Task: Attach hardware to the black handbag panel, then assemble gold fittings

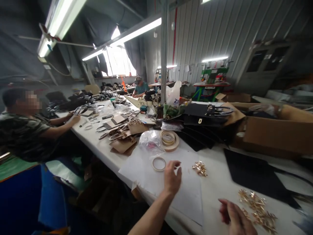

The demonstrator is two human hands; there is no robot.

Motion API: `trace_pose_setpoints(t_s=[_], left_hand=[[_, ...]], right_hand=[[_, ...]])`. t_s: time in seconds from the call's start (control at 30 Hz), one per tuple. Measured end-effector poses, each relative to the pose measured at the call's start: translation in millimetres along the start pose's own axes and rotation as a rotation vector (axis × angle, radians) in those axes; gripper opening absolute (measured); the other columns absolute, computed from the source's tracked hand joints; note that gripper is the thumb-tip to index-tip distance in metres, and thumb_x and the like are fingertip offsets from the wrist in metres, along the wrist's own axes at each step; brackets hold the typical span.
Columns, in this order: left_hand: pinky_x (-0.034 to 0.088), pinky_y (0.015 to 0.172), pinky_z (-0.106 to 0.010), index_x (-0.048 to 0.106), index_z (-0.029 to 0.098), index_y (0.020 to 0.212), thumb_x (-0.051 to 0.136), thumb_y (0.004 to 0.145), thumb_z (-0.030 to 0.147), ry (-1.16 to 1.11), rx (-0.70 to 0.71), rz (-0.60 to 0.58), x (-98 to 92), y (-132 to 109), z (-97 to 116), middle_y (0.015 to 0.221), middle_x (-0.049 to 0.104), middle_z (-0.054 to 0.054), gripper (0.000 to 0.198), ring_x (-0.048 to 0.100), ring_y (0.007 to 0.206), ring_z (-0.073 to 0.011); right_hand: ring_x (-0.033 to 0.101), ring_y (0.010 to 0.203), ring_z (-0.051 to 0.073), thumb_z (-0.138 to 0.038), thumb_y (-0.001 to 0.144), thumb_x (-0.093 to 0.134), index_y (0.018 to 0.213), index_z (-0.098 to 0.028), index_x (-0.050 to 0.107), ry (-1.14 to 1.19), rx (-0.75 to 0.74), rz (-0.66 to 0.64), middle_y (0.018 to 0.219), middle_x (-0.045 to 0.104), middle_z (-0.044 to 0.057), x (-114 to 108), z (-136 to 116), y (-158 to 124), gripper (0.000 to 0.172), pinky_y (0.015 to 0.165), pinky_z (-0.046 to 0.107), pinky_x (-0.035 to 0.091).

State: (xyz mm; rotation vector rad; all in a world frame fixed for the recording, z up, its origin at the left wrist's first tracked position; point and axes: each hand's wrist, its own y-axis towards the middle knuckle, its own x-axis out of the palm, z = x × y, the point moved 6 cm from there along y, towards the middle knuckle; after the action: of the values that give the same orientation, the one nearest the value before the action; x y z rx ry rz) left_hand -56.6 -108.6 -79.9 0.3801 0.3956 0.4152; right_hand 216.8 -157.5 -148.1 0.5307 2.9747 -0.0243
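Observation:
My left hand (172, 176) is over the white sheet (188, 195), just right of a tape roll (158, 164). Its fingers are curved and apart, with nothing visible between them. To the right lies a small pile of gold metal pieces (200, 168). My right hand (236, 217) is at the bottom edge, partly cut off, beside a larger pile of gold pieces (259, 207); its fingers are bent and whatever they may hold is hidden. A black flat panel (256, 173) lies beyond that pile.
Stacked tape rolls (168, 138) and a plastic bag (150, 142) sit ahead. Brown pieces (123, 145) lie left, a black bag (199, 114) and cardboard box (278, 133) right. One person (22, 127) works at the left edge, another (141, 87) farther back.

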Motion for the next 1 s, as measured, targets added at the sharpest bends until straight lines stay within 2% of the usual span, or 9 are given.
trace_pose_setpoints(t_s=[0.1, 0.17, 0.27, 0.37, 0.47, 0.57, 0.67, 0.8, 1.0], left_hand=[[0.051, 0.097, -0.049, 0.063, 0.024, 0.121, 0.071, 0.083, 0.016, 0.344, 0.068, -0.023, -46.9, 10.5, -18.2, 0.111, 0.067, -0.008, 0.039, 0.061, 0.109, -0.0292], [0.05, 0.097, -0.049, 0.061, 0.023, 0.123, 0.073, 0.084, 0.018, 0.476, 0.09, -0.09, -58.5, 10.3, -30.3, 0.113, 0.066, -0.008, 0.041, 0.06, 0.108, -0.0302], [0.05, 0.092, -0.044, 0.063, 0.024, 0.119, 0.065, 0.09, 0.014, 0.539, 0.144, -0.231, -53.8, 4.1, -39.5, 0.108, 0.068, -0.007, 0.031, 0.061, 0.102, -0.0272], [0.05, 0.091, -0.04, 0.063, 0.025, 0.121, 0.059, 0.094, 0.012, 0.517, 0.198, -0.286, -47.7, -0.2, -38.8, 0.106, 0.068, -0.006, 0.03, 0.062, 0.101, -0.0253], [0.051, 0.088, -0.037, 0.065, 0.026, 0.119, 0.058, 0.095, 0.014, 0.456, 0.237, -0.309, -47.7, -1.2, -35.8, 0.105, 0.069, -0.006, 0.028, 0.063, 0.1, -0.0246], [0.052, 0.086, -0.035, 0.067, 0.027, 0.117, 0.057, 0.097, 0.015, 0.404, 0.267, -0.334, -49.3, -1.6, -32.7, 0.103, 0.07, -0.005, 0.025, 0.065, 0.098, -0.0234], [0.052, 0.087, -0.033, 0.067, 0.027, 0.118, 0.056, 0.1, 0.017, 0.404, 0.277, -0.368, -48.1, -2.0, -31.5, 0.103, 0.07, -0.005, 0.023, 0.065, 0.099, -0.022], [0.053, 0.089, -0.033, 0.065, 0.026, 0.121, 0.058, 0.099, 0.018, 0.466, 0.254, -0.402, -44.0, -2.4, -36.7, 0.107, 0.07, -0.005, 0.024, 0.065, 0.101, -0.0214], [0.053, 0.096, -0.036, 0.061, 0.029, 0.131, 0.056, 0.098, 0.012, 0.525, 0.272, -0.37, -41.0, -4.4, -42.1, 0.131, 0.064, -0.005, 0.037, 0.061, 0.115, -0.0227]], right_hand=[[0.063, 0.063, 0.024, -0.077, 0.078, 0.062, 0.093, -0.026, 0.076, -0.038, -0.069, -0.087, 0.074, 0.069, 0.008, 9.5, -12.7, -4.2, 0.054, 0.06, 0.041, 0.057], [0.063, 0.063, 0.022, -0.073, 0.083, 0.061, 0.097, -0.023, 0.075, -0.069, -0.127, -0.127, 0.072, 0.068, 0.005, 21.3, -21.3, -6.9, 0.054, 0.062, 0.036, 0.055], [0.066, 0.072, 0.022, -0.063, 0.091, 0.059, 0.104, -0.022, 0.074, -0.049, -0.2, -0.18, 0.079, 0.07, 0.006, 54.0, -37.0, -7.1, 0.046, 0.068, 0.034, 0.057], [0.069, 0.093, 0.026, -0.049, 0.091, 0.065, 0.113, -0.023, 0.072, -0.048, -0.365, -0.268, 0.106, 0.073, 0.009, 102.4, -59.3, -2.6, 0.035, 0.081, 0.038, 0.058], [0.066, 0.104, 0.026, -0.034, 0.088, 0.068, 0.125, -0.026, 0.068, -0.112, -0.52, -0.382, 0.123, 0.069, 0.01, 149.3, -73.4, 4.2, 0.038, 0.087, 0.04, 0.057], [0.066, 0.102, 0.024, -0.025, 0.086, 0.067, 0.13, -0.026, 0.066, -0.162, -0.538, -0.486, 0.128, 0.066, 0.009, 179.7, -71.0, 12.1, 0.044, 0.09, 0.04, 0.057], [0.067, 0.09, 0.022, -0.025, 0.089, 0.064, 0.125, -0.024, 0.068, -0.227, -0.511, -0.52, 0.116, 0.07, 0.009, 190.8, -61.5, 18.8, 0.037, 0.088, 0.039, 0.057], [0.069, 0.092, 0.024, -0.029, 0.095, 0.058, 0.103, -0.023, 0.074, -0.287, -0.531, -0.498, 0.1, 0.074, 0.008, 187.5, -53.7, 19.4, 0.019, 0.088, 0.038, 0.055], [0.071, 0.091, 0.024, -0.029, 0.097, 0.055, 0.104, -0.026, 0.074, -0.335, -0.548, -0.458, 0.1, 0.076, 0.006, 173.0, -47.9, -1.4, 0.02, 0.087, 0.036, 0.055]])
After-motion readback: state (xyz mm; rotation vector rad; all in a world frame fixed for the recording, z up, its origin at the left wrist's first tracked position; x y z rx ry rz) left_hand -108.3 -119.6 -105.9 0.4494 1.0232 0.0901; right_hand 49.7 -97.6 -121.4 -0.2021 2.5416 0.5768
